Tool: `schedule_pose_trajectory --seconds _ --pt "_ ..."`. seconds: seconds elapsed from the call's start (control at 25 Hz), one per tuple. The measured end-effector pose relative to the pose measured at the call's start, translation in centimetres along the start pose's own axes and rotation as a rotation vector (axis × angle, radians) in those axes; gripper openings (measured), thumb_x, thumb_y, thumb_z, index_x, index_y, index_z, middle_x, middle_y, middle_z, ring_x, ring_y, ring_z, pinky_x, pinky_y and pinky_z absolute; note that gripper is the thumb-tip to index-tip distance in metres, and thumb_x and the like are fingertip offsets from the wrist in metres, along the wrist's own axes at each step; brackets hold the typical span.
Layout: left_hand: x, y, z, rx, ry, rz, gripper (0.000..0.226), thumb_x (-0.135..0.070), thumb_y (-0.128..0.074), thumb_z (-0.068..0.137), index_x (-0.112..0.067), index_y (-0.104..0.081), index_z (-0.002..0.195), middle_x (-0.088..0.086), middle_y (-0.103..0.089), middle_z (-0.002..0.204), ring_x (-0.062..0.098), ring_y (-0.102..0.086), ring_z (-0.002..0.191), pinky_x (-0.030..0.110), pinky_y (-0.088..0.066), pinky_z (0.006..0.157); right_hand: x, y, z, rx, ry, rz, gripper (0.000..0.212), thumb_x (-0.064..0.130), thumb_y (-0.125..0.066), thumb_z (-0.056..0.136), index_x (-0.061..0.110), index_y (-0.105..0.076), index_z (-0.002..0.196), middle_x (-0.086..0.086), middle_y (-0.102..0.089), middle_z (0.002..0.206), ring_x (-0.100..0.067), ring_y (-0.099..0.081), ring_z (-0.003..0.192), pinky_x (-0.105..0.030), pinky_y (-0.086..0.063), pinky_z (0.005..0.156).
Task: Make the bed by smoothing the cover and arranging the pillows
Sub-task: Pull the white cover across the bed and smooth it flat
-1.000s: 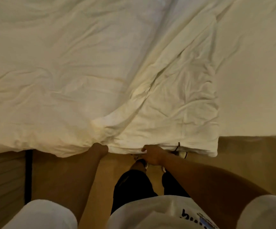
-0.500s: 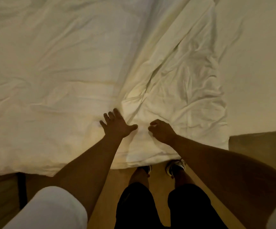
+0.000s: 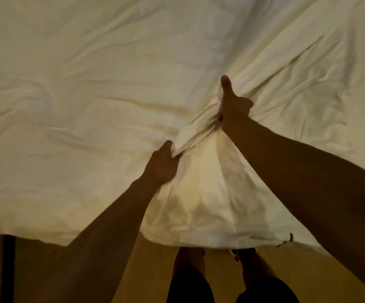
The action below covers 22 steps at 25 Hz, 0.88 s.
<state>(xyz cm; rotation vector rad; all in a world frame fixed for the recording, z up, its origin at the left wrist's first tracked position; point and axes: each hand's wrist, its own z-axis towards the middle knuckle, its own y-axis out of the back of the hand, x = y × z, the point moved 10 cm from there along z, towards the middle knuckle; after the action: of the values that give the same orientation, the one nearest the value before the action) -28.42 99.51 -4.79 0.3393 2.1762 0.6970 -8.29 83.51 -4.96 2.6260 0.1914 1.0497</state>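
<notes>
Head view: white cover (image 3: pixel 89 110) spread across bed, creased, near edge hanging over floor (image 3: pixel 151 270). My left hand (image 3: pixel 163 166) pinches bunched fold near edge. My right hand (image 3: pixel 231 106) further in, fingers curled round gathered ridge, thumb straight up. My feet (image 3: pixel 242 253) below hem.

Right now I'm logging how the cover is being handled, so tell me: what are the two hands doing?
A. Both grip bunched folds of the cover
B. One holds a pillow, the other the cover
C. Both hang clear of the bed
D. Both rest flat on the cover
A: the left hand and the right hand each grip a gathered fold of the white cover, with creases radiating from both grips.
</notes>
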Motion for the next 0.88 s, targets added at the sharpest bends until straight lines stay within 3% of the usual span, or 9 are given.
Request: schedule_pose_trajectory --seconds 0.08,0.12,0.2,0.28,0.36,0.44,0.56,0.68,0.88 --pt "-1.2 0.2 -1.7 0.014 0.006 -0.08 0.027 -0.027 -0.052 0.101 -0.007 -0.048 0.118 0.018 -0.067 0.103 0.04 -0.064 0.093 0.035 -0.044 0.07 1.8 -0.8 -0.7 0.009 -0.052 -0.025 0.11 0.073 -0.076 0.063 0.015 -0.032 0.146 -0.011 -0.056 0.133 -0.034 -0.058 0.116 -0.049 -0.049 0.102" --pt "-2.1 0.4 -2.8 0.004 0.005 -0.119 0.028 -0.028 -0.052 0.101 -0.008 -0.047 0.12 0.019 -0.067 0.105 0.04 -0.064 0.094 0.036 -0.046 0.071 2.6 -1.2 -1.1 0.019 -0.017 -0.017 0.104 0.059 -0.078 0.072 0.018 -0.024 0.152 -0.011 -0.051 0.139 -0.035 -0.054 0.121 -0.051 -0.046 0.104" --pt "-3.0 1.8 -5.7 -0.032 0.024 -0.205 0.029 -0.032 -0.051 0.102 -0.011 -0.046 0.121 0.016 -0.067 0.106 0.038 -0.064 0.094 0.039 -0.049 0.074 5.8 -3.1 -3.9 0.065 0.205 -0.062 0.095 0.026 -0.07 0.086 0.021 -0.009 0.159 -0.013 -0.044 0.149 -0.034 -0.05 0.128 -0.047 -0.042 0.11" --pt "-1.7 4.0 -9.3 -0.089 0.069 -0.286 0.032 -0.036 -0.05 0.102 -0.012 -0.048 0.122 0.009 -0.067 0.105 0.031 -0.064 0.093 0.037 -0.05 0.078 8.2 -6.4 -9.0 0.147 0.462 -0.207 0.088 0.014 -0.063 0.087 0.017 -0.013 0.159 -0.013 -0.045 0.151 -0.032 -0.05 0.131 -0.034 -0.039 0.111" --pt "2.5 6.6 -12.6 -0.176 0.185 -0.283 0.037 -0.04 -0.049 0.101 -0.011 -0.049 0.125 0.004 -0.064 0.106 0.024 -0.061 0.092 0.032 -0.045 0.079 7.3 -11.6 -13.3 0.347 0.586 -0.365 0.085 0.011 -0.064 0.086 0.015 -0.019 0.157 -0.012 -0.046 0.15 -0.03 -0.048 0.132 -0.028 -0.038 0.107" --pt "9.2 7.4 -15.5 -0.18 0.388 -0.233 0.051 -0.047 -0.048 0.1 -0.007 -0.047 0.13 0.01 -0.061 0.117 0.024 -0.059 0.101 0.029 -0.039 0.083 3.0 -17.3 -16.4 0.612 0.552 -0.554 0.09 0.014 -0.066 0.087 0.017 -0.011 0.158 -0.015 -0.045 0.149 -0.033 -0.053 0.127 -0.031 -0.047 0.099" --pt "16.2 3.7 -18.1 0.117 0.621 -0.184 0.09 -0.072 -0.046 0.085 -0.011 -0.027 0.149 0.015 -0.046 0.147 0.037 -0.049 0.13 0.041 -0.04 0.104 -3.3 -19.5 -17.6 0.724 0.46 -0.739 0.094 0.03 -0.065 0.09 0.031 0.0 0.158 -0.023 -0.047 0.14 -0.039 -0.064 0.105 -0.04 -0.059 0.079" --pt "16.5 0.3 -17.9 0.14 0.653 -0.18 0.11 -0.07 -0.066 0.078 -0.013 -0.01 0.155 0.013 -0.038 0.153 0.038 -0.045 0.134 0.045 -0.039 0.107 -7.5 -13.9 -14.2 0.628 0.631 -0.995 0.073 0.037 -0.057 0.095 0.022 -0.019 0.156 -0.024 -0.041 0.141 -0.037 -0.05 0.123 -0.043 -0.043 0.106" --pt "15.8 -0.7 -17.5 -0.144 0.723 -0.209 0.099 -0.055 -0.079 0.076 -0.005 -0.025 0.143 0.02 -0.052 0.135 0.042 -0.054 0.121 0.045 -0.046 0.096 -13.5 5.3 -7.6 0.403 0.584 -1.112 0.037 0.03 -0.051 0.091 0.01 -0.058 0.121 -0.014 -0.052 0.126 -0.03 -0.053 0.112 -0.039 -0.046 0.098"
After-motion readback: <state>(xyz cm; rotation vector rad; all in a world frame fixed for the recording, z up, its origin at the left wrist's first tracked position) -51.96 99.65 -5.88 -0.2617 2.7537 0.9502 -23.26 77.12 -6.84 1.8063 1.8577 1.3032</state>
